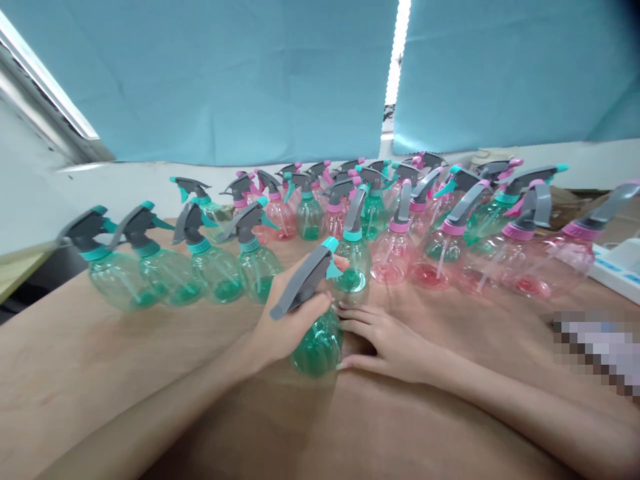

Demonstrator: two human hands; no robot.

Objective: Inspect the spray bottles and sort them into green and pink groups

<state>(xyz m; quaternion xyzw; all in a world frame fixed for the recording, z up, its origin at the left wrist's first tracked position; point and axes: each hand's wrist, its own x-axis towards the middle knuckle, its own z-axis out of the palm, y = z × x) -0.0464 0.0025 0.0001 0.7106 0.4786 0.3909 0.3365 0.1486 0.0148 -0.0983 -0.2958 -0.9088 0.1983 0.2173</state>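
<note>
A green see-through spray bottle (317,345) with a grey trigger head stands on the brown table (125,373) in front of me. My left hand (283,320) is wrapped round its neck just under the trigger. My right hand (387,340) rests beside the bottle's right flank, fingers stretched out and fingertips touching it. Behind it stand several green bottles (213,270) in a row to the left and several pink bottles (395,257) to the right.
More green and pink spray bottles crowd the far middle of the table (340,200). A white box (617,267) lies at the right edge. Blue blinds (250,73) hang over the window behind.
</note>
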